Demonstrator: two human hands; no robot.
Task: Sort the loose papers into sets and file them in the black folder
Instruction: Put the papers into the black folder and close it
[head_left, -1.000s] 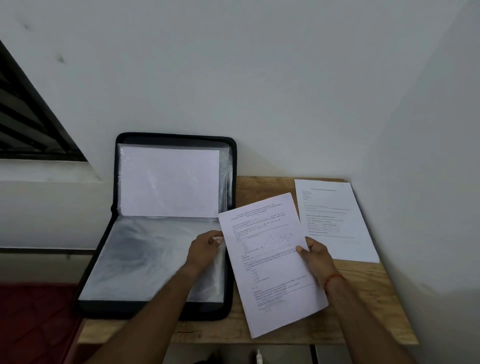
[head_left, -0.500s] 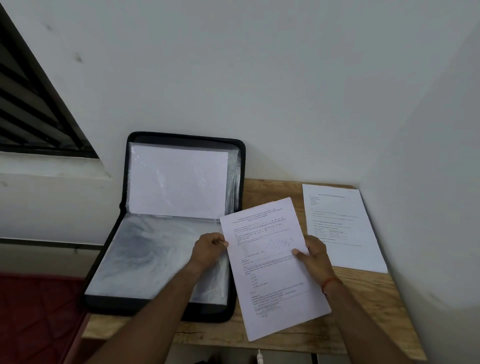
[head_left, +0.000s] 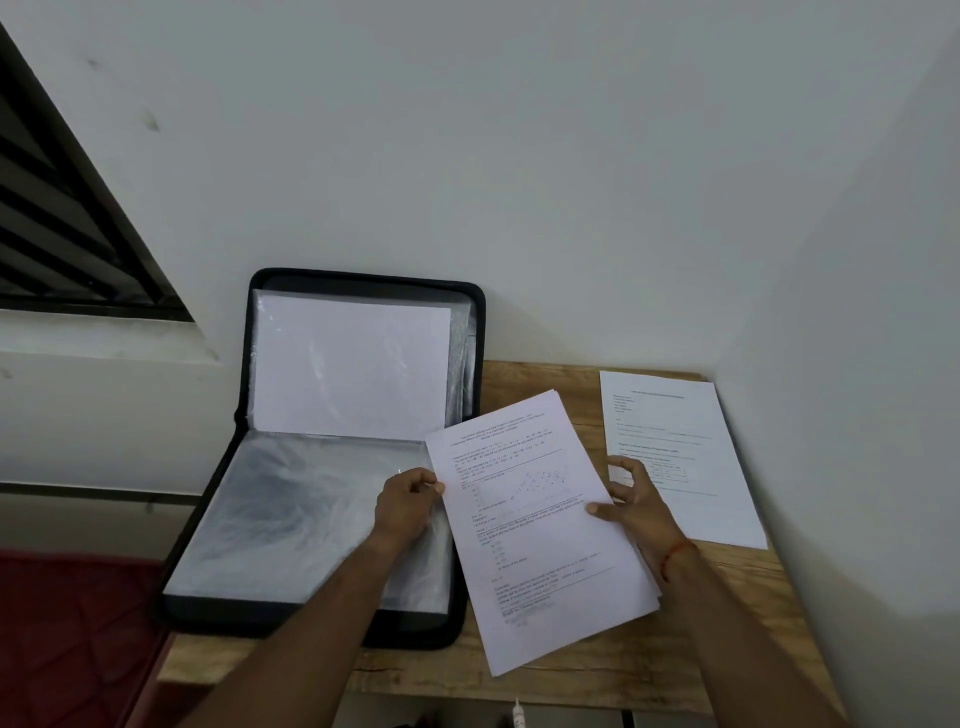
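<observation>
The black folder (head_left: 470, 332) lies open on the left of the wooden table, its upper half leaning on the wall with a white sheet (head_left: 353, 369) in a clear sleeve. My left hand (head_left: 408, 506) rests on the lower clear sleeve (head_left: 291, 514) and pinches its right edge. My right hand (head_left: 636, 501) holds a thin set of printed papers (head_left: 540, 530) by its right edge, thumb on top, tilted over the folder's right rim. A second printed paper (head_left: 680, 457) lies flat at the table's right.
The wooden table (head_left: 571, 675) sits in a corner, with white walls behind and to the right. A dark louvred window (head_left: 62, 223) is at the left. Red flooring (head_left: 67, 639) shows below the table's left side.
The printed set in my right hand has shifted slightly left, over the folder's rim. My left hand stays at the sleeve's edge. The view has drifted a little.
</observation>
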